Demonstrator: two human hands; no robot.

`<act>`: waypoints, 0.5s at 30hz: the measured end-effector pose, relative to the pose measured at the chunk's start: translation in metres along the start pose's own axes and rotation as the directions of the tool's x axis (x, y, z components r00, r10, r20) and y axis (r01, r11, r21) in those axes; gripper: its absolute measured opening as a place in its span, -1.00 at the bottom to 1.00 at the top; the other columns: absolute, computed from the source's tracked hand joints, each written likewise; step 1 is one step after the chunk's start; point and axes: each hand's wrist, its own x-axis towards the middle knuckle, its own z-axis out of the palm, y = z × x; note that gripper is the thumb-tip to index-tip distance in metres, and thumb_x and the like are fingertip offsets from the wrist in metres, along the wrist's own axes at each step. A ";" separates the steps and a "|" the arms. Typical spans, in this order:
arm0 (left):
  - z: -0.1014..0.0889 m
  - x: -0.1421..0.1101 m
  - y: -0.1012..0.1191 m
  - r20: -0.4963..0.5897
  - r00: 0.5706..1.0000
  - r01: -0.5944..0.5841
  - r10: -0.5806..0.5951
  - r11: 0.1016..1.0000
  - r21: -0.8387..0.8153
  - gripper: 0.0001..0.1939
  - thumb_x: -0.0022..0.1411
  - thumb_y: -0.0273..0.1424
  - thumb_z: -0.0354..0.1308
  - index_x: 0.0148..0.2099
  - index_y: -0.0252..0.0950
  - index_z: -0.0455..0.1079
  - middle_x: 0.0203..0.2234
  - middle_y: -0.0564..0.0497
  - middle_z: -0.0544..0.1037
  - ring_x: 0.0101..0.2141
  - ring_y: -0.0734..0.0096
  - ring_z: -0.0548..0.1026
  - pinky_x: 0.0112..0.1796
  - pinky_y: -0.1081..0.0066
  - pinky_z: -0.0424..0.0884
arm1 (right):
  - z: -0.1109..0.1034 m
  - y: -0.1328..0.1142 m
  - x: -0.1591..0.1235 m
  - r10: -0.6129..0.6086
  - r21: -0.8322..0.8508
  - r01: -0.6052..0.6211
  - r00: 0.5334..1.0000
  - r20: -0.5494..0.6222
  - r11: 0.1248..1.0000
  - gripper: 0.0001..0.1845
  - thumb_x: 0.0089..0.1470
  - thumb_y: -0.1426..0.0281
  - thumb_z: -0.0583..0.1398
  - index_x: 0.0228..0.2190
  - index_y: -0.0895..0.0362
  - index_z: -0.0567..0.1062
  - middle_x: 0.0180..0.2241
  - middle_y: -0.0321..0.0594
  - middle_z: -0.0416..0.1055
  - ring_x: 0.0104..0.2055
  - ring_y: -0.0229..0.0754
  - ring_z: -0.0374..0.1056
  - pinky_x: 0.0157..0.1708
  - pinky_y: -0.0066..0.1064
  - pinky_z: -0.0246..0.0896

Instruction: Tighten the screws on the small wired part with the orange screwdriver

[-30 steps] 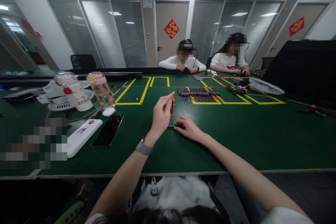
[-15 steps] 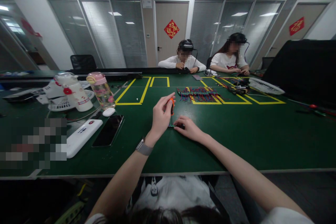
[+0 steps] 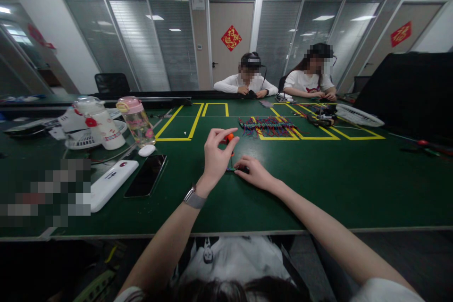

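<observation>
An upright screwdriver (image 3: 231, 137) with an orange and black handle stands on a small green circuit board (image 3: 230, 169) in the middle of the table's near part. My left hand (image 3: 215, 155) is around the handle, thumb on the near side, index finger stretched out past its orange top; the lower fingers are partly hidden. Low on the table, my right hand (image 3: 255, 173) pinches the board's right end with curled fingers. The thin shaft drops between both hands, its tip meeting the board.
Beyond my hands lies a row of boards with red and blue wires (image 3: 271, 126). To my left are a black phone (image 3: 146, 177), a white power bank (image 3: 112, 184), a pink-lidded bottle (image 3: 136, 122) and a white bottle (image 3: 106, 127). Two people sit across the green table (image 3: 336, 188).
My left thumb and fingers have spread and shifted on the handle, exposing its orange top. The right hand and the board have stayed in place.
</observation>
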 end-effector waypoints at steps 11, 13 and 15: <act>0.000 -0.001 0.003 -0.001 0.999 -0.037 0.037 0.998 0.053 -0.78 0.24 -0.39 0.13 -0.06 -0.20 0.48 -0.23 -0.02 0.40 -0.23 0.43 0.44 -0.22 0.44 0.43 | 0.001 0.001 0.000 -0.015 0.013 0.015 1.000 -0.008 1.000 -0.91 0.06 0.48 0.22 -0.33 0.16 0.52 -0.37 -0.21 0.36 -0.31 -0.20 0.30 -0.25 -0.36 0.21; -0.001 0.000 0.002 -0.008 0.999 -0.032 0.033 0.996 0.078 -0.77 0.25 -0.38 0.13 -0.05 -0.20 0.47 -0.21 -0.03 0.39 -0.21 0.43 0.44 -0.17 0.42 0.42 | 0.001 0.001 0.000 -0.013 0.011 0.013 1.000 -0.008 1.000 -0.91 0.06 0.48 0.22 -0.33 0.16 0.52 -0.36 -0.20 0.36 -0.31 -0.20 0.30 -0.25 -0.36 0.21; -0.001 0.000 0.001 0.024 1.000 -0.021 0.020 0.999 0.039 -0.72 0.30 -0.39 0.04 0.02 -0.20 0.43 -0.13 -0.06 0.42 -0.12 0.39 0.44 -0.11 0.39 0.41 | 0.001 0.001 0.000 -0.014 0.007 0.014 1.000 -0.010 1.000 -0.92 0.05 0.48 0.22 -0.34 0.16 0.52 -0.37 -0.20 0.36 -0.31 -0.19 0.30 -0.25 -0.36 0.21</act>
